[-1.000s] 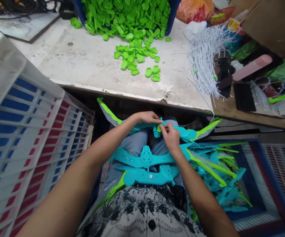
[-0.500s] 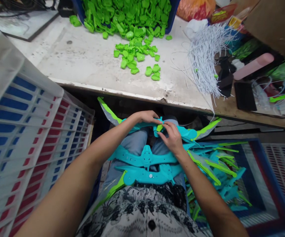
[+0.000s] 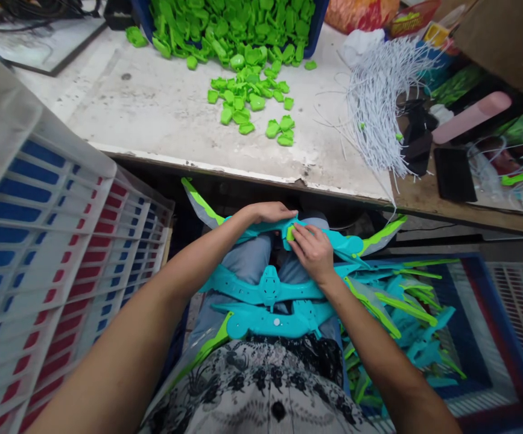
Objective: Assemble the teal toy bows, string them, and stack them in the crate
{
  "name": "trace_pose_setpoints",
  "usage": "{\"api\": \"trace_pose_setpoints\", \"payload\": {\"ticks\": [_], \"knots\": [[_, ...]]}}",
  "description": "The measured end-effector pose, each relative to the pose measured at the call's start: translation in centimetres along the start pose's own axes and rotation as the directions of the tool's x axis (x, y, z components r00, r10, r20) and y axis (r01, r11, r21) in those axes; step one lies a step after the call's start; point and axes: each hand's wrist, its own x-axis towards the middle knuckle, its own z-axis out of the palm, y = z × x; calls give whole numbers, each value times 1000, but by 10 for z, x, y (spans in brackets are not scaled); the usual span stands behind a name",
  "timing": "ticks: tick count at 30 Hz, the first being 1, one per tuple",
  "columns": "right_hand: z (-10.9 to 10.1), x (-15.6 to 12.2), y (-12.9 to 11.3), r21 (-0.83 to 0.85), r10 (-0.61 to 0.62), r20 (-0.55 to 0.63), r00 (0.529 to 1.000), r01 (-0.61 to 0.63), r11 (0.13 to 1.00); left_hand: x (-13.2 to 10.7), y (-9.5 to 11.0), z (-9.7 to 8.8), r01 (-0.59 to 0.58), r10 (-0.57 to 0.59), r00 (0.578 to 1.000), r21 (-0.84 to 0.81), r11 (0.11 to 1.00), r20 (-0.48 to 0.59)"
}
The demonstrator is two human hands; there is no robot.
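A teal and green toy bow (image 3: 351, 244) lies across my lap below the table edge. My left hand (image 3: 268, 213) is closed over its middle from the left. My right hand (image 3: 313, 250) presses a small green plastic piece (image 3: 291, 233) onto the bow's centre with its fingers bent. Two more teal bow parts (image 3: 268, 289) rest on my lap nearer my body. Loose green plastic pieces (image 3: 252, 105) are scattered on the white table (image 3: 161, 114) ahead.
A blue bin of green pieces (image 3: 234, 27) stands at the table's back. A bundle of white strings (image 3: 376, 102) lies at the right. Stacked white crates (image 3: 53, 241) stand at my left. A blue crate (image 3: 473, 325) with more bow parts sits at my right.
My right hand has gone from pinching the green piece above the bow to pressing it down flat onto the bow's centre. My left hand stays put.
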Motion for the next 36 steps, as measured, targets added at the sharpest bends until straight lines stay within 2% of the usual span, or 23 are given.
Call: {"api": "trace_pose_setpoints", "payload": {"ticks": [4,10,13,16,19,21,24,29,33,36], "knots": [[-2,1,-8,-40,25,-11,1000,-25,999,0,-2,1,-38,38,998,-10,999,50],[-7,6,-5,-40,4,109,994,0,999,6,-8,-3,-126,121,990,80,989,67],[-5,6,-7,18,107,48,993,-108,994,8,-10,-5,-161,150,984,116,980,98],[0,4,-11,89,242,-31,970,-239,967,7,-10,-5,-179,160,979,159,971,124],[4,6,-11,129,385,-36,922,-378,917,6,-10,-5,-185,166,980,186,965,110],[7,9,-7,128,444,7,896,-441,888,6,-10,-4,-186,168,981,210,960,100],[9,15,0,62,431,89,898,-437,897,7,-10,-3,-176,166,984,243,954,60],[9,15,5,-42,356,130,925,-354,934,8,-7,1,-182,192,981,265,947,-11],[8,9,10,-7,274,176,946,-277,961,4,-6,4,-181,188,982,261,948,-3],[7,11,14,42,272,208,940,-286,957,3,-5,5,-152,154,988,289,945,16]]}}
